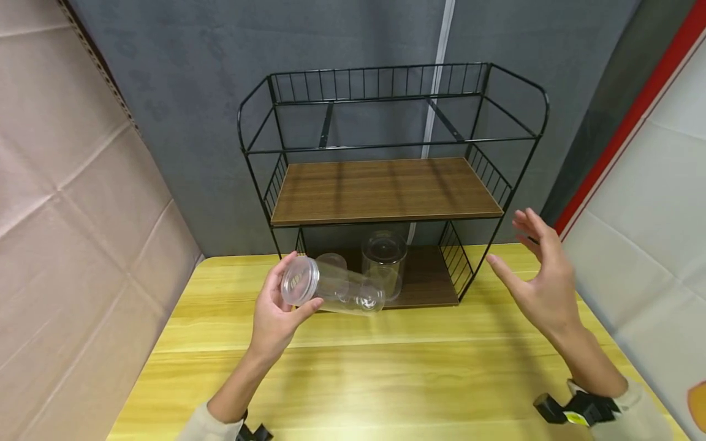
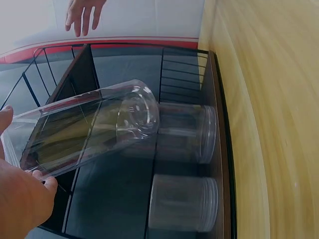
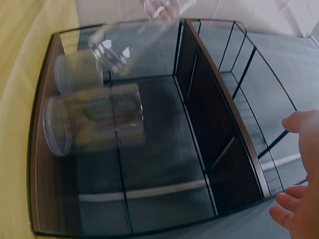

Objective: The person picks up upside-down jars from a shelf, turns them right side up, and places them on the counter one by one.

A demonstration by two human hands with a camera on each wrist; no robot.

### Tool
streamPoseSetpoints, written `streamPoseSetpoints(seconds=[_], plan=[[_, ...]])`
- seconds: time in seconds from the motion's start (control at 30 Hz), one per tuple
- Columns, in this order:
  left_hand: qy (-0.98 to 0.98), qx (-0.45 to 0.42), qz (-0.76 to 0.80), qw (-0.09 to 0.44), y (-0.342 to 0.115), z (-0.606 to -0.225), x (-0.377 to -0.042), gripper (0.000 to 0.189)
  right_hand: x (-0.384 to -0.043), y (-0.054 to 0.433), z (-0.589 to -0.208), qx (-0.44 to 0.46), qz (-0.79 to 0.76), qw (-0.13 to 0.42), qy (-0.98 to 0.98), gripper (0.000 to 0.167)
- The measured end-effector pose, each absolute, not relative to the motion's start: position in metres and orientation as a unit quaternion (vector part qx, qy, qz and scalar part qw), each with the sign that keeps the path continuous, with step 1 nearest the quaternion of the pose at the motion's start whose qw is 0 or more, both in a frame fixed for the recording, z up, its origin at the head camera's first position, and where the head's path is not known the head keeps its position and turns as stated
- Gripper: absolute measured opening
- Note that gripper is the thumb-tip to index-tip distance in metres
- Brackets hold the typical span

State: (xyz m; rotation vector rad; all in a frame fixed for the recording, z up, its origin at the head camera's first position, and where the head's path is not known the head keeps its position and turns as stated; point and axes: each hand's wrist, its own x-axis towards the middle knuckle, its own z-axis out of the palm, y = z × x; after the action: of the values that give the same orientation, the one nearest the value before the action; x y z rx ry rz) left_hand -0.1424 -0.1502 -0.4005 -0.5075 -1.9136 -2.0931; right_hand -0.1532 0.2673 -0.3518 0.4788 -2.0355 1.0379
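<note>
My left hand (image 1: 276, 321) grips a clear plastic jar (image 1: 347, 286) near its lidded end, thumb on one side and fingers on the other. The jar is tilted nearly sideways, its base pointing right, in front of the rack's bottom shelf. Behind it on that shelf stand a taller clear jar (image 2: 185, 133) and a shorter clear jar (image 2: 182, 203), their wider rimmed ends against the board. To the right of the rack, my right hand (image 1: 543, 275) is raised with fingers extended and thumb apart, holding nothing.
A black wire rack (image 1: 394, 146) stands on the yellow wooden table (image 1: 386, 380) before a grey backdrop. Its middle tier has a brown board (image 1: 380, 190); the top tier is bare frame. Pale panels (image 1: 656, 202) flank both sides.
</note>
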Motion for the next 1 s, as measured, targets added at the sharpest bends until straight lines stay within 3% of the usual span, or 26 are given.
streamPoseSetpoints(seconds=[0.13, 0.57, 1.0], plan=[[-0.680, -0.175, -0.700, 0.131, -0.159, -0.401, -0.142, 0.091, -0.160, 0.275, -0.349, 0.162, 0.401, 0.391, -0.812, 0.098], [-0.752, -0.137, -0.635, 0.109, -0.187, -0.404, -0.139, 0.092, -0.184, 0.289, -0.344, 0.107, 0.455, 0.270, -0.842, 0.097], [-0.826, -0.120, -0.538, 0.120, -0.207, -0.411, -0.137, 0.092, -0.204, 0.284, -0.329, 0.126, 0.477, 0.244, -0.835, 0.103]])
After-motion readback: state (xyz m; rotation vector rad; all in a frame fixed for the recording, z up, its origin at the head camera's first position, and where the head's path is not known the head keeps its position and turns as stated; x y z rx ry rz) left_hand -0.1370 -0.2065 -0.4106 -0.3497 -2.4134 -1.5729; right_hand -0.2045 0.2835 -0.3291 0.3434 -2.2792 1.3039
